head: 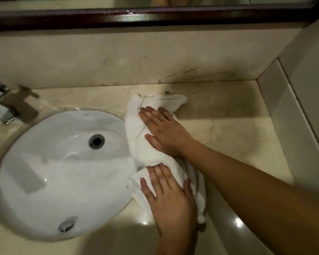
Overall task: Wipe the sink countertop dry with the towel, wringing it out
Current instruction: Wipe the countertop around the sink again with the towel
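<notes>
- White cotton towel (136, 133), bunched into a long rumpled strip, lies along the right rim of the sink (63, 173), partly on the marble worktop (228, 137) and partly sagging over the basin edge.
- Right hand (166, 133) rests flat on the far half of the towel, fingers spread and palm down; its grip is not closed on anything, only pressing.
- Left hand (169, 197) lies flat on the near half of the towel, close to the sink's front right rim, fingers likewise splayed, pressing rather than clutching.
- Chrome tap (0, 100) stands at the far left of the sink; a dark-framed mirror (155, 15) runs above the marble backsplash.
- Worktop near the sink's front edge shows bright glints, which may be wetness or only gloss.
- Judged by its look, the towel is soft, limp and probably heavier with soaked-up water; it will fold and drag rather than slide stiffly.
- For wringing, taking hold of each end of the strip and twisting over the sink looks most sensible.
</notes>
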Demonstrator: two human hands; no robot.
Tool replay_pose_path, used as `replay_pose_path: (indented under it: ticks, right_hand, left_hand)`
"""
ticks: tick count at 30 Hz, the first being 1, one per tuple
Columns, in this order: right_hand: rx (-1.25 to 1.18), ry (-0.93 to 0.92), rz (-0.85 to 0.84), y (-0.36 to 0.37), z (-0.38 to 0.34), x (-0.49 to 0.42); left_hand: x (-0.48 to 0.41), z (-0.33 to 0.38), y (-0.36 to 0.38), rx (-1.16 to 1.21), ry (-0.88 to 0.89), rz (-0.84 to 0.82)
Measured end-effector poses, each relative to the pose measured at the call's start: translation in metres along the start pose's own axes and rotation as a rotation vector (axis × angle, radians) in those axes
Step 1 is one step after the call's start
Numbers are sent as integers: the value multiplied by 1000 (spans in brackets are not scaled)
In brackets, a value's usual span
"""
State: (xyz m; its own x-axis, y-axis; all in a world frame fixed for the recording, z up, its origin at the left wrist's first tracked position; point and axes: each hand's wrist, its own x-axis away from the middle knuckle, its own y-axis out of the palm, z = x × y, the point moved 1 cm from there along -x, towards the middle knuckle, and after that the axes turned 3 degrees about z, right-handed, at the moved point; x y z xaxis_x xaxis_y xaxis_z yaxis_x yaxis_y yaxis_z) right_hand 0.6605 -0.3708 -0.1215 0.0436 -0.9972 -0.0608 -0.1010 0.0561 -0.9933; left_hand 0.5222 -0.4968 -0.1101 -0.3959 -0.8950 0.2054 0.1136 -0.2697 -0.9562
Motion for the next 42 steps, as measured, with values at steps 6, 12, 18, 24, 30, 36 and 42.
replay_pose_path:
  ticks: [6, 12, 18, 24, 30, 36, 42]
  right_hand:
    - [-49, 347, 41, -7, 24, 55]
    - [-9, 903, 178, -12, 50, 149]
    - [25, 953, 165, -12, 43, 120]
    - [54, 764, 84, -11, 49, 60]
    - [-25, 476, -7, -8, 43, -7]
    - [-155, 357, -111, -20, 46, -24]
    - [-421, 562, -145, -76, 31, 27]
  left_hand:
    - [2, 0, 2, -23, 200, 61]
    - [0, -9, 2, 30, 514, 121]
    - [-19, -18, 6, 93, 557, 144]
    - [-31, -17, 3, 129, 433, 114]
    - [-49, -13, -6, 57, 266, 102]
    - [-44, -4, -10, 105, 138, 55]
    - [-8, 33, -41, 322, 25, -145]
